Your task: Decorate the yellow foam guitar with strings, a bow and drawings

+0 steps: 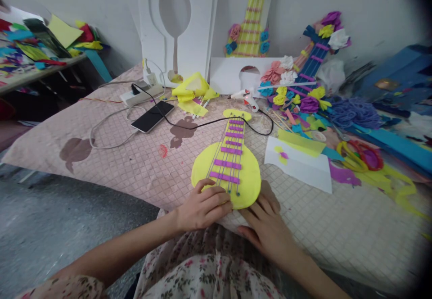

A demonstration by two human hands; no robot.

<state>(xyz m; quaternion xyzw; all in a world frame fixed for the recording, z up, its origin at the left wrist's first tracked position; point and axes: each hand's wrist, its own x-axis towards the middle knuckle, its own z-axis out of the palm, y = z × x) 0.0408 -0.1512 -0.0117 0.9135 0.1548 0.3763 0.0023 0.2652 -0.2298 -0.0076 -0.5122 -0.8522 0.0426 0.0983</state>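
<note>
A yellow toy guitar [249, 168] with purple strips across its neck and body and thin purple-grey strings lies flat on the table. My left hand [205, 205] rests on its lower left edge, fingers slightly bent and lying over the yellow surface near the string ends. At the lower right edge is my right hand [268, 224], its fingers stretched out and touching the table beside the rim. The right fingertips are partly in shadow. A black cable [205, 124] crosses above the guitar's neck to a white glue gun [247, 99] behind its head.
To the left lie a phone [153, 116] on a cable and a power strip [141, 94]. White paper [297, 166], scissors [366, 156] and blue yarn [354, 112] are on the right. Decorated guitars [312, 65] and a white cut-out board [194, 24] lean against the wall.
</note>
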